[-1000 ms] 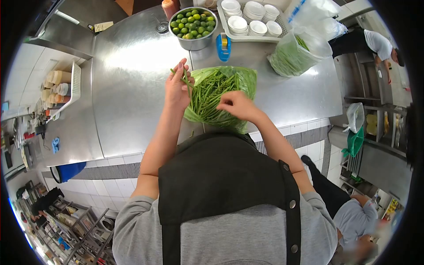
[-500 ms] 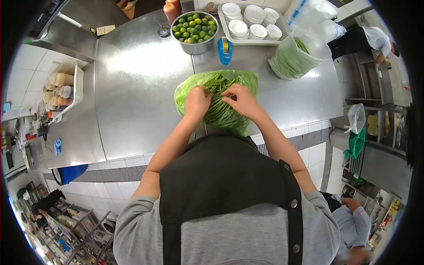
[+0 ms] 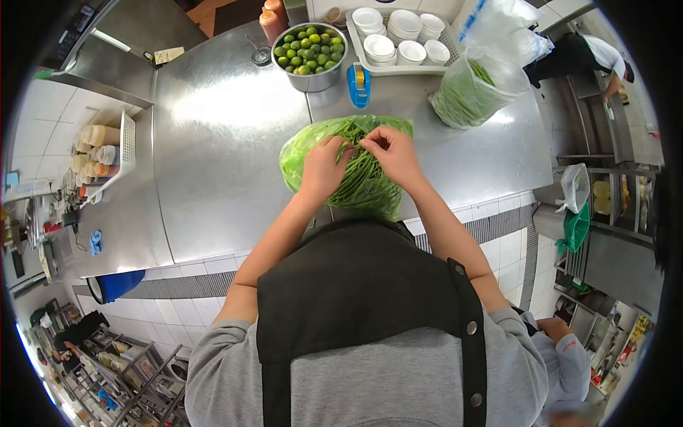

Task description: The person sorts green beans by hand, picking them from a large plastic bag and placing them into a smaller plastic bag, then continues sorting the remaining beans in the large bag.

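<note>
My left hand (image 3: 325, 168) and my right hand (image 3: 395, 154) are close together above an open light-green plastic bag (image 3: 299, 160). Inside the bag lies a heap of long, thin green beans (image 3: 361, 174). The fingers of both hands are pinched, tips nearly meeting over the upper part of the heap. Between them seems to be a green bean, mostly covered by the fingers. The bag rests on the steel table near its front edge, right against my apron.
A steel pot of limes (image 3: 310, 77), a blue tape dispenser (image 3: 358, 87) and a white basket of small bowls (image 3: 398, 70) stand behind the bag. To the right is a clear bag of greens (image 3: 466, 96). Two other people are at the right side.
My right hand has moved slightly up, its thumb and forefinger now pinched closer. My left hand has shifted right and up, so the fingertips are nearer each other.
</note>
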The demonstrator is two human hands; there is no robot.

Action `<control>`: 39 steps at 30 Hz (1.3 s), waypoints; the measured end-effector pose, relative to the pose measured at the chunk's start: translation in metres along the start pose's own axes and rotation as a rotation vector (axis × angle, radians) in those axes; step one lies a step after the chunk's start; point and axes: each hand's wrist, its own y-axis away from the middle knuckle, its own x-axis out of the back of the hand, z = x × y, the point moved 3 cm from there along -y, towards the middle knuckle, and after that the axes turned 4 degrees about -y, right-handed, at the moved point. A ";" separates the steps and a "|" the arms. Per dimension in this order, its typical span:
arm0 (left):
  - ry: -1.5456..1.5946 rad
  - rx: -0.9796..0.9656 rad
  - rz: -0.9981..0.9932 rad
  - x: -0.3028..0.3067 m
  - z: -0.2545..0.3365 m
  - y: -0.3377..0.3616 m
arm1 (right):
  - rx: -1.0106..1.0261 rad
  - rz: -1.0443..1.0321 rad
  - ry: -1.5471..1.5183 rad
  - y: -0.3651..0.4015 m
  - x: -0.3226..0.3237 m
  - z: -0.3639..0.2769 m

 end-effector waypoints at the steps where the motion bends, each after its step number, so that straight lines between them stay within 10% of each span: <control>1: 0.016 -0.018 0.015 0.001 0.001 0.000 | -0.082 -0.037 -0.228 0.001 -0.002 0.006; 5: 0.001 -0.044 0.075 -0.002 -0.011 0.000 | -0.168 -0.151 -1.167 0.011 -0.004 -0.002; 12: 0.839 0.495 0.143 0.002 -0.034 -0.008 | -0.167 -0.371 -0.048 0.014 -0.004 0.007; 22: 1.077 0.564 0.203 0.005 -0.029 -0.008 | 0.061 -0.064 0.177 0.014 -0.040 -0.018; 32: 1.590 0.652 0.275 0.052 -0.086 -0.014 | 0.276 -0.323 0.268 0.008 -0.042 -0.023; 39: 0.639 0.757 -0.127 0.042 -0.075 0.023 | 0.204 -0.350 0.347 0.011 -0.043 -0.005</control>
